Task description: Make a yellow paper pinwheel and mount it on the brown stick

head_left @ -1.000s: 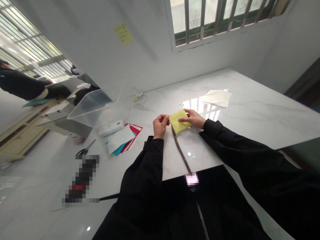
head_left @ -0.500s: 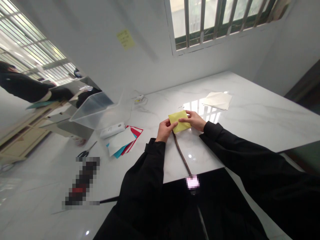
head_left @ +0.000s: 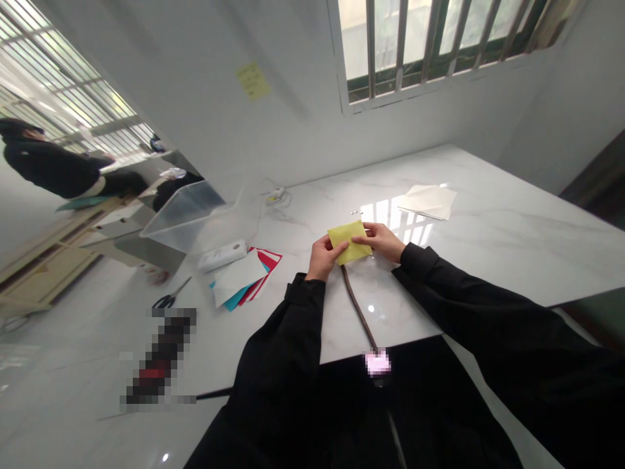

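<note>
A yellow square of paper (head_left: 349,253) is held up above the white marbled table (head_left: 488,247). My left hand (head_left: 322,258) grips its left side, thumb on the front face and fingers behind. My right hand (head_left: 385,241) pinches the right side in the same way, its thumb lying across the front. Whether the paper is folded or layered I cannot make out. Below it a thin brown cord (head_left: 359,309) runs down toward my dark clothing. Just beyond the paper lie a few tiny shiny bits (head_left: 356,212).
Cream paper sheets (head_left: 428,202) lie at the back right. Left of my hands are white, teal and red sheets (head_left: 241,280), a white power strip (head_left: 223,255), scissors (head_left: 168,299) and a clear plastic bin (head_left: 180,218). A person (head_left: 53,159) sits at the far left.
The whole view has shifted slightly, so things appear a little lower and to the right. Both hands keep hold of the yellow paper, with the fingers barely moved.
</note>
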`<state>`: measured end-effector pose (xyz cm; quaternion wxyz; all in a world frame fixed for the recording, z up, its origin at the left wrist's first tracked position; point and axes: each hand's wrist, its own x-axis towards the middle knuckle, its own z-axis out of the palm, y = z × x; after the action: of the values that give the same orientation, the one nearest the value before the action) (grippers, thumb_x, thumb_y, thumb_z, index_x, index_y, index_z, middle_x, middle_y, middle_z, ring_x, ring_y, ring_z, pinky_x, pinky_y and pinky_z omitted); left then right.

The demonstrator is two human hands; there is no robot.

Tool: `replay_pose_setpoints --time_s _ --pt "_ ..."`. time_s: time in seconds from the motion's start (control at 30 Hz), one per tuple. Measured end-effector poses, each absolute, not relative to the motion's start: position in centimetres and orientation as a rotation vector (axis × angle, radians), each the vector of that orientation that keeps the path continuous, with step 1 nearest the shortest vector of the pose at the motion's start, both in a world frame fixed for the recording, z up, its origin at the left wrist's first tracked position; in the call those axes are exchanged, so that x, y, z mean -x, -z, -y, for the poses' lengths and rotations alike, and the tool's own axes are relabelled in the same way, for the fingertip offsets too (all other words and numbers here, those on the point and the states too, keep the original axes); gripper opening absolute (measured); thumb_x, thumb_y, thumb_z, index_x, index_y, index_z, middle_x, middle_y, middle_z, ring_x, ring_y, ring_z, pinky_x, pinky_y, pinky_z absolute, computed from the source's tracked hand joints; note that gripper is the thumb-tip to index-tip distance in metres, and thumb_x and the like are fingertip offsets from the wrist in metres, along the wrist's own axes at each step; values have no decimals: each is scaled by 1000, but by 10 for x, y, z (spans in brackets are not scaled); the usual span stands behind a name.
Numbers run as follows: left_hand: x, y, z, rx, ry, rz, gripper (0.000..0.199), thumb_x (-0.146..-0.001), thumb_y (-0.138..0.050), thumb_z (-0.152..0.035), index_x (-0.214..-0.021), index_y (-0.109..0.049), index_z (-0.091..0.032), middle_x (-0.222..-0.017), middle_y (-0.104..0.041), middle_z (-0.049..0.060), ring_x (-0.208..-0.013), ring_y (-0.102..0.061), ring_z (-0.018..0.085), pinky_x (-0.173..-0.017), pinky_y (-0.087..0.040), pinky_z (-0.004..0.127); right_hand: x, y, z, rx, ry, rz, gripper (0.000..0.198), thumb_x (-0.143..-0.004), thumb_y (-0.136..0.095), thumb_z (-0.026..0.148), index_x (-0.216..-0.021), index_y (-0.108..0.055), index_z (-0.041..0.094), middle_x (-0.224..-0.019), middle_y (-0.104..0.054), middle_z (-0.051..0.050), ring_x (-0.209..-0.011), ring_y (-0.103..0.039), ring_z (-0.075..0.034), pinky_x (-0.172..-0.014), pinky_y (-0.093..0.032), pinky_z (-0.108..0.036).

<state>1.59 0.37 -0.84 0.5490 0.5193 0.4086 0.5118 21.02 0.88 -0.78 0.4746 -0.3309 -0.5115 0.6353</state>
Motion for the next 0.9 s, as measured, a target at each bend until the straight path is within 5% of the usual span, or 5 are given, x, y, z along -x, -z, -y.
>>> replay_pose_setpoints --time_s 0.13,0.4,0.9 --pt "-11 13 -9 -1214 -1312 -1025 57 -58 -93 -45 -102 -74 -13 -102 -79 11 -88 -74 23 -87 -58 38 -221 17 -22 932 -1340 1320 42 -81 -78 53 -106 -74 19 -103 -77 -7 -88 -72 -20 -79 -60 -33" --pt "-5 18 -15 -1149 -1458 -1155 50 -61 -89 -44 -97 -72 -14 -100 -78 10 -88 -73 23 -82 -58 34 -247 36 -80 1381 -588 1566 25 -80 -73 28 -102 -77 17 -95 -76 -8 -86 -68 -21 -92 -55 -38" --pt "-8 20 -13 -1159 -1461 -1166 43 -63 -87 -38 -96 -73 -13 -101 -79 11 -86 -73 22 -81 -58 33 -238 38 -122 1662 -379 1704 21 -86 -70 34 -97 -84 22 -94 -78 -9 -89 -69 -25 -81 -49 -33"
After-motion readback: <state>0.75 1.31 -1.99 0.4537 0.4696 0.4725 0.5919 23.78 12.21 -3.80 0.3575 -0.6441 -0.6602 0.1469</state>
